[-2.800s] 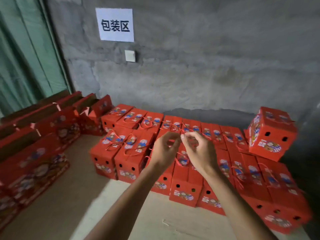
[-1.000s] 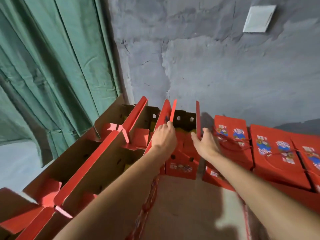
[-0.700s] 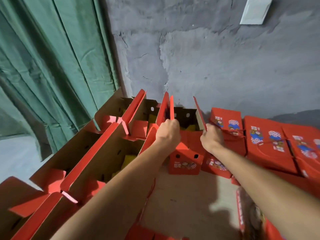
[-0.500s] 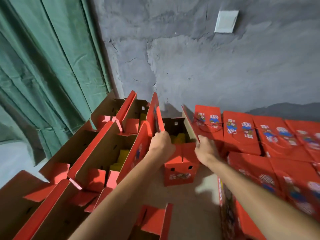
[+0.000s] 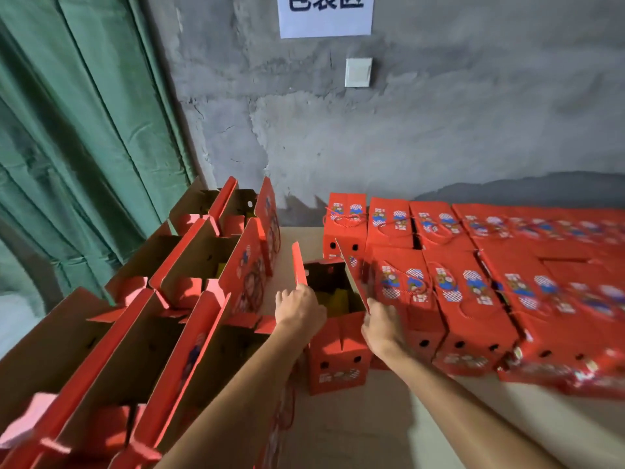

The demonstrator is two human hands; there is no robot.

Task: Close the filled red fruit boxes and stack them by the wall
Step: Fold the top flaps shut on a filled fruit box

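1. The open box (image 5: pixel 336 353) stands on the floor (image 5: pixel 372 431), between the open boxes (image 5: pixel 189 299) and the closed boxes (image 5: pixel 473 282) by the wall (image 5: pixel 406 137).
2. The left hand (image 5: pixel 299 311) curls over its left rim, by the raised flap (image 5: pixel 298 264).
3. The right hand (image 5: pixel 384 324) grips the right rim below the other flap.
4. Yellow contents (image 5: pixel 333 299) show inside.
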